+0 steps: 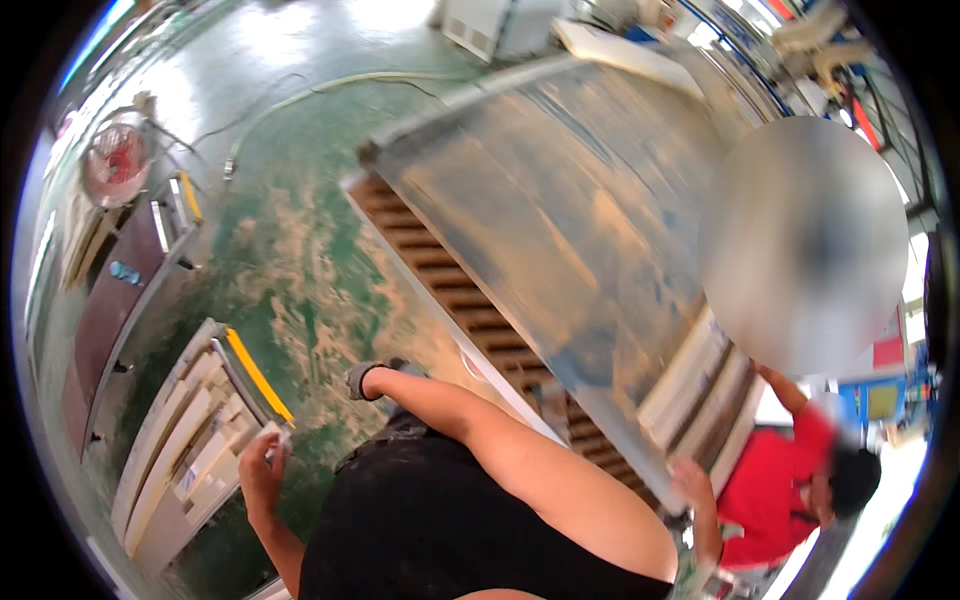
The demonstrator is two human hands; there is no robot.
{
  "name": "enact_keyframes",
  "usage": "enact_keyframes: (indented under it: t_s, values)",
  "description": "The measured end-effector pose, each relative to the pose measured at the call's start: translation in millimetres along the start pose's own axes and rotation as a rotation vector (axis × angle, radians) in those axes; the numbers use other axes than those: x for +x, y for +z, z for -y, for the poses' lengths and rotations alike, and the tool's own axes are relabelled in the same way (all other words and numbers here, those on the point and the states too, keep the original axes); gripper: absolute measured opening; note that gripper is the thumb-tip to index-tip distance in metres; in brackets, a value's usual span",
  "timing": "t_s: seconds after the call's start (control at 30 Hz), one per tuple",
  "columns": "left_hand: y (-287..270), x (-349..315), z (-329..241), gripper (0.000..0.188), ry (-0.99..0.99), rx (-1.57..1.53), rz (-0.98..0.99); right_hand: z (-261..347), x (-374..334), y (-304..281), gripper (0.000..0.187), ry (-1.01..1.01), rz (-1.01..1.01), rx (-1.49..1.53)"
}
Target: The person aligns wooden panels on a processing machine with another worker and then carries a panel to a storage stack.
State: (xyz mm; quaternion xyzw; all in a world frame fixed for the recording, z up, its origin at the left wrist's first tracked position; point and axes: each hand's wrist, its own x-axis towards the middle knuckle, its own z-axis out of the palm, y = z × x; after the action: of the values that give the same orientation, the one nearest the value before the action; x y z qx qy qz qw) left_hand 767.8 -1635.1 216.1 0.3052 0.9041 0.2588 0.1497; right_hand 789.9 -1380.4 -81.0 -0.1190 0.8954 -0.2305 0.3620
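My left hand [262, 464], bare, is at the lower left beside a cart loaded with pale boards [190, 430]. Its fingers are curled together, and a small whitish thing I cannot make out shows at their tips. My right arm reaches across in front of my black clothing. At its end my right hand [362, 381] seems to be in a grey glove, over the floor left of the big table [560, 190]. Its fingers are blurred and mostly hidden, so whether it grips anything does not show.
A person in a red shirt [780, 490] stands at the right, hands by several pale planks [700, 390] on the table's edge. A brown-topped cart [115, 290] and a fan [116, 165] stand at far left. A hose [330, 90] crosses the dusty green floor [290, 270].
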Motion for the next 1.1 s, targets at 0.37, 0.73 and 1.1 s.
enact_keyframes:
  t_s: [0.37,0.73,1.1]
  values:
    - [-20,97,94,0.017,-0.275,-0.025,0.219,-131,-59,-389,0.037,-0.112,-1.124,0.492]
    - [-70,442,183,0.015,-0.181,-0.191,0.204,-348,-243,-419,0.068,1.748,-1.273,-0.073]
    - [-75,858,99,0.017,-0.009,-0.209,0.269,-346,-209,-368,0.07,1.898,-1.402,0.314]
